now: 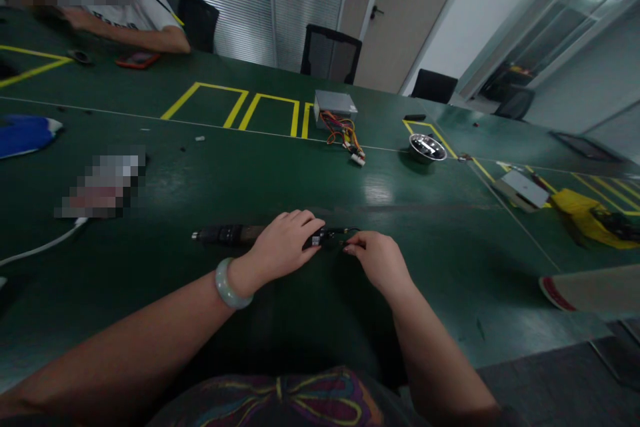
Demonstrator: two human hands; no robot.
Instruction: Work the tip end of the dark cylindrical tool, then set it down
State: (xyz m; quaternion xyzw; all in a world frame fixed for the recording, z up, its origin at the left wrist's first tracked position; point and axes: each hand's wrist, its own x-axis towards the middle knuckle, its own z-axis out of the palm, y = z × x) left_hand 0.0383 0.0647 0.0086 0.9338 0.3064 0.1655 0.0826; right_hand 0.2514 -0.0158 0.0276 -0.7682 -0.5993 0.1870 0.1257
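Note:
A long black electric screwdriver (225,235) lies flat on the green tabletop, its metal tip toward the left. Over its rear part rests my left hand (283,240), fingers curled around the body, with a pale bangle on the wrist. A small label shows just past my fingertips. From the tool's right end a thin dark cord (344,231) runs to my right hand (377,257). That hand's thumb and forefinger are pinched together beside the cord. What they pinch is small and dark, too small to make out.
Beyond my hands stand a power supply unit (336,103) with loose wires and a shiny metal bowl (427,147). A phone (103,183) with a white cable lies left. At right are a yellow bag (590,220) and a pale cylinder (595,288). Another person (145,13) sits across the table.

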